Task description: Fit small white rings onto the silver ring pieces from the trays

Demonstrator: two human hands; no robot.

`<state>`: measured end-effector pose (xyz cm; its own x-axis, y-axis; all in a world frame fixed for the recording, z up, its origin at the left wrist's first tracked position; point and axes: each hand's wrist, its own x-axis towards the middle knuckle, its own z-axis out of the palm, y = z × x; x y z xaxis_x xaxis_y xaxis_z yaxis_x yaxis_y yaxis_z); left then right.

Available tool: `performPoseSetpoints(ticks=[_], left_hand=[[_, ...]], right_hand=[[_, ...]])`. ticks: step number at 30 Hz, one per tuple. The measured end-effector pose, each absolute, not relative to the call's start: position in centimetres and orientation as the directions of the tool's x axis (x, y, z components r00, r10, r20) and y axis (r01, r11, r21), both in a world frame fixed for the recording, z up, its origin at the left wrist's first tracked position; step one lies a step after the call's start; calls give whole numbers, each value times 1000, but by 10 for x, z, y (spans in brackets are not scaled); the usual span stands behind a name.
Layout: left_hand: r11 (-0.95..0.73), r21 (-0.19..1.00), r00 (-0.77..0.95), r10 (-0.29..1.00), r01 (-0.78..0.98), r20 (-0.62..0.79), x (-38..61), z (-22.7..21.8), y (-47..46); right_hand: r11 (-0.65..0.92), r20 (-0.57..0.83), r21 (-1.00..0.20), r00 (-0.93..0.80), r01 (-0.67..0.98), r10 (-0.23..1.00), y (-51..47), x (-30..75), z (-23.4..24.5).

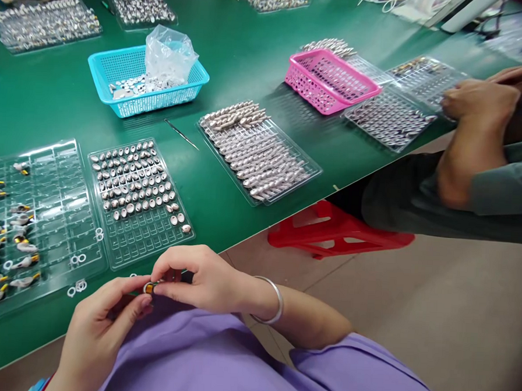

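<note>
Fingertips of both hands meet in front of my body, at the table's near edge, on a small earbud part [149, 288] with a pale rim and a gold-coloured inside. My left hand [99, 318] pinches it from the left between thumb and index finger. From the other side, my right hand [202, 277] has thumb and fingers closed at the same piece; its fingers partly cover it. Just beyond lies a clear tray of small white oval shells [133, 183]. On the left, another clear tray [60, 191] bears white pieces with black and yellow ends, and small white rings [78, 259].
Tweezers [181, 134] lie beyond the shell tray. Farther off stand a blue basket [147, 105] with a plastic bag, a tray of white stems [263, 155] and a pink basket [330, 85]. A co-worker's arm [474, 142] and a red stool [342, 232] are at right.
</note>
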<state>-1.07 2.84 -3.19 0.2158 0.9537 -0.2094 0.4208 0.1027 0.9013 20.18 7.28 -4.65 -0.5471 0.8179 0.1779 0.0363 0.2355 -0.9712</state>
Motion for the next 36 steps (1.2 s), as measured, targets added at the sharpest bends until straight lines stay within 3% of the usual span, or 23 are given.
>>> performPoseSetpoints(ticks=[6, 13, 22, 28, 36], left_hand=[[-13, 888, 224, 969, 460, -102, -9, -28, 30], [-2, 897, 250, 961, 443, -121, -8, -28, 30], [-74, 871, 203, 979, 485, -30, -4, -29, 31], [-186, 774, 209, 975, 606, 70, -1, -24, 31], [-310, 616, 181, 947, 724, 264, 6, -26, 29]], right_hand=[[243, 200, -970, -497, 22, 844, 73, 199, -47], [383, 309, -923, -502, 47, 808, 73, 198, -45], [461, 362, -882, -483, 100, 797, 72, 197, -45], [373, 316, -928, -522, 6, 793, 71, 196, -45], [416, 339, -908, -502, 45, 796, 65, 192, -49]])
